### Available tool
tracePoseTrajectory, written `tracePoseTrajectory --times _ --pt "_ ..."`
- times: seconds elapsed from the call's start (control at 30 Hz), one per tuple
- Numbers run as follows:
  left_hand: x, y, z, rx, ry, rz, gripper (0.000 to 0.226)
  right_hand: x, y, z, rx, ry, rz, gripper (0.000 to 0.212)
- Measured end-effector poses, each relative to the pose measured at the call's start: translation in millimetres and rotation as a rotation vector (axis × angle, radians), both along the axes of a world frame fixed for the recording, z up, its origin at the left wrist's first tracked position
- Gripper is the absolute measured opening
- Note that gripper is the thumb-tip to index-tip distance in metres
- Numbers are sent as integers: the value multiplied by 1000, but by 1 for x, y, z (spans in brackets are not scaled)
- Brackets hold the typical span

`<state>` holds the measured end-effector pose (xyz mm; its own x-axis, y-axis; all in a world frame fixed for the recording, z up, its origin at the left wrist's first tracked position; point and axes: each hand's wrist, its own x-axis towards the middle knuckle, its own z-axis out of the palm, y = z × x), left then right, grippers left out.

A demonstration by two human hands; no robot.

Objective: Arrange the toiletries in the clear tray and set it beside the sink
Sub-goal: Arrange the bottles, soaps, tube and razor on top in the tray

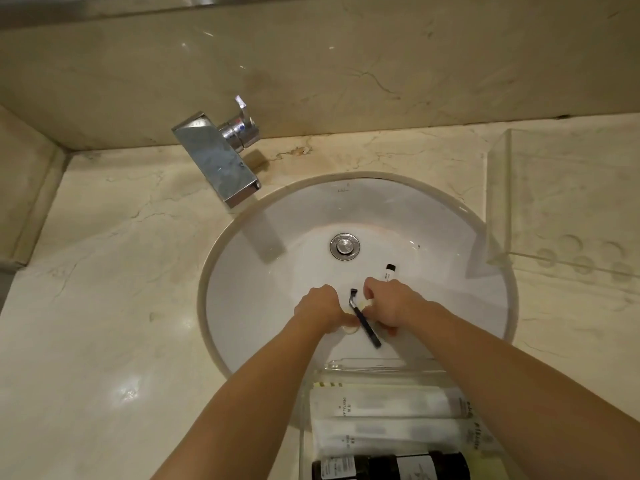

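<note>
A cream marble counter (104, 306) with brown veins is seen from above, backed by a marble wall. A chrome tap (221, 157) juts from the wall over a round white sink (277, 220). Inside the bowl, the left hand (320, 306) is pinched on a small pale round item (349, 330), and the right hand (384, 303) is curled around a dark razor (365, 323) — a small white tube (389, 271) lies just beyond. A clear tray (304, 427) holding packets and dark bottles sits at the sink's near edge. A second clear tray (498, 202) rests on the counter at right.
</note>
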<state>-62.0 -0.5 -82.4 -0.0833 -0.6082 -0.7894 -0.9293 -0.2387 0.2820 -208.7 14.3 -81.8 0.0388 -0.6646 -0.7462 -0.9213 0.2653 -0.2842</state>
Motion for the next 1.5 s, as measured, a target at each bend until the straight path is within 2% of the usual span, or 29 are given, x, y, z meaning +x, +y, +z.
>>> tracePoseTrajectory --times 0.1,0.23,0.33,0.43,0.5,0.8,0.93,1.03,1.13,1.23,1.33,1.43,1.5 --pt "0 -1 1 7 7 -15 40 -1 -1 -1 13 2 6 22" --pt "-1 0 3 35 40 -13 28 1 -2 3 6 65 40 31" --pt "-1 0 8 42 108 -8 29 3 -2 5 14 21 19 28" --pt "-1 0 15 59 222 19 34 1 -2 7 -10 -106 -81 19" --pt "-1 0 23 48 280 50 26 -1 -2 12 -42 -191 -195 15" --pt "4 -9 90 -100 345 175 15 -7 0 68 -225 -327 -542 11" --pt "8 -2 121 -132 434 279 17 -6 12 103 -178 -515 -688 24" --pt "10 10 143 -125 591 416 16 -6 28 127 -86 -779 -835 34" --pt "11 25 163 -72 707 524 11 -5 50 145 -9 -975 -975 23" --pt "8 42 180 -35 760 602 11 -3 70 155 8 -1026 -1085 16" --pt "2 60 192 -53 770 590 3 -2 88 161 8 -1040 -1136 19" --pt "-1 79 199 -66 752 525 15 -3 104 170 5 -1075 -1108 15" --pt "-1 91 201 -65 757 525 23 -4 114 173 -5 -1118 -1076 21"
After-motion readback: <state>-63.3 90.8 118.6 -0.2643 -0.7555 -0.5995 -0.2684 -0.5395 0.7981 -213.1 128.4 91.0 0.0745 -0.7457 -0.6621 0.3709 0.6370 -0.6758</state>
